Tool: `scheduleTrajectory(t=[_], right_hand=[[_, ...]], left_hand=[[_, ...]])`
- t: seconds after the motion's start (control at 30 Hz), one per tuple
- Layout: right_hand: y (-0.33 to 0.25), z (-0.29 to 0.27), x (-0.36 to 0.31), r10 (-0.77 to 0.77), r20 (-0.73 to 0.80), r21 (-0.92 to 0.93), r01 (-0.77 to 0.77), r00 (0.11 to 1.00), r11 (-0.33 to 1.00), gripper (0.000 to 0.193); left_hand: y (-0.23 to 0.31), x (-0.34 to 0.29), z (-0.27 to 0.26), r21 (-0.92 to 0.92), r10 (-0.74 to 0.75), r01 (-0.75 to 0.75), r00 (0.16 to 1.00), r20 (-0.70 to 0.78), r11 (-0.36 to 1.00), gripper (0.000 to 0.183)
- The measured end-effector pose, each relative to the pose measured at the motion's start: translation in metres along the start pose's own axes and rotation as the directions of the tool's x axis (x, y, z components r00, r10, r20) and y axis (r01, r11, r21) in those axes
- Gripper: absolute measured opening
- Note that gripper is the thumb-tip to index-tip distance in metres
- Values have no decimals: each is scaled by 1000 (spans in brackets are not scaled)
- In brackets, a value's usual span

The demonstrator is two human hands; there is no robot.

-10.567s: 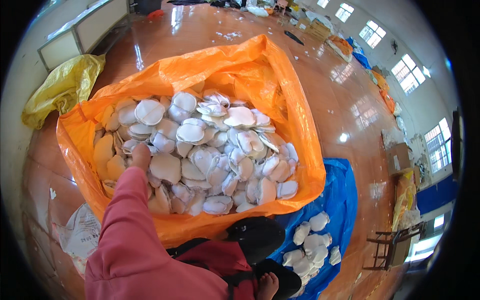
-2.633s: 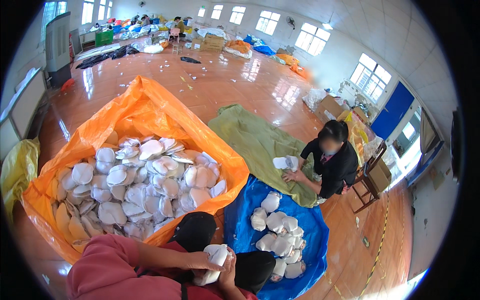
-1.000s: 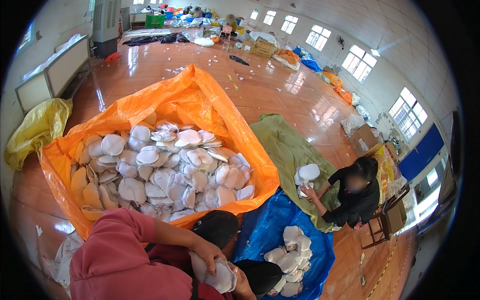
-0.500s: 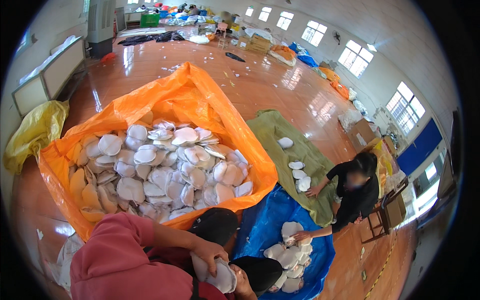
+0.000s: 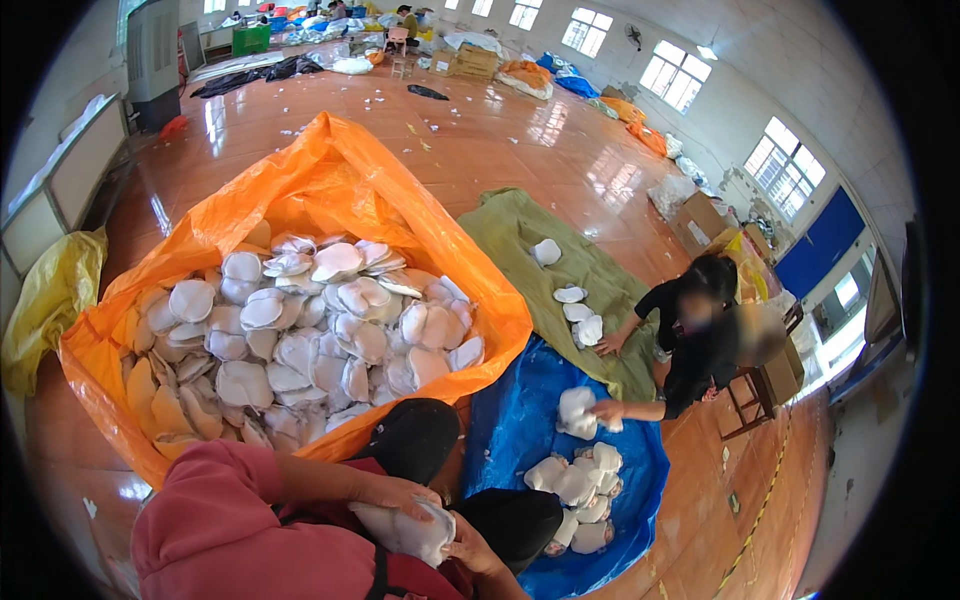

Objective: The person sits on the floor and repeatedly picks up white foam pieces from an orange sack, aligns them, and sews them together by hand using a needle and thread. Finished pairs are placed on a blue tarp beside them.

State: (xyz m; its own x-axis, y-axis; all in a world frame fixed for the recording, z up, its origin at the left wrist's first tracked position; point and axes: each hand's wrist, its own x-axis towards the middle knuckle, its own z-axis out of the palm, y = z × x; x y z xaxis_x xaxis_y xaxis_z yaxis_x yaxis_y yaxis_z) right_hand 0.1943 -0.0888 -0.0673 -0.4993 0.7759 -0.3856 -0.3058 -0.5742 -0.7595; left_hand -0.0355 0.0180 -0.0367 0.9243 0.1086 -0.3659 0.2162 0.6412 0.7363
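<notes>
The left hand [image 5: 412, 497] closes over the upper side of a white padded piece [image 5: 415, 540], with the fingers bent across its surface. The right hand [image 5: 474, 546] grips the same piece at its right end. The piece is located low in front of the person, at the lap, beside the dark-clad knees [image 5: 415, 440]; whether it is a single item or several layers cannot be determined. Forward and to the left, an orange sheet bag [image 5: 330, 160] stands open and contains a heap of white pads [image 5: 295, 350]. To the right, a blue sheet [image 5: 500, 400] carries a cluster of white pieces [image 5: 575, 487]. A co-worker [image 5: 705, 335] leans in beyond it, one hand at another white piece [image 5: 576, 411] above the blue sheet, the other resting on a green cloth [image 5: 512, 235] beside more white pieces [image 5: 587, 330].
</notes>
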Motion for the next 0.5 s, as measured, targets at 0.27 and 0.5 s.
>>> scheduleTrajectory(t=[0.27, 0.5], right_hand=[[-9, 2, 32, 108, -109, -318, -137, 988, 938, 30], [4, 3, 32, 37, -117, -560, -96, 992, 823, 27]], left_hand=[[-8, -10, -1, 21, 16, -12, 979, -201, 1000, 41], [-22, -8, -14, 700, 296, -138, 949, -110, 701, 29]])
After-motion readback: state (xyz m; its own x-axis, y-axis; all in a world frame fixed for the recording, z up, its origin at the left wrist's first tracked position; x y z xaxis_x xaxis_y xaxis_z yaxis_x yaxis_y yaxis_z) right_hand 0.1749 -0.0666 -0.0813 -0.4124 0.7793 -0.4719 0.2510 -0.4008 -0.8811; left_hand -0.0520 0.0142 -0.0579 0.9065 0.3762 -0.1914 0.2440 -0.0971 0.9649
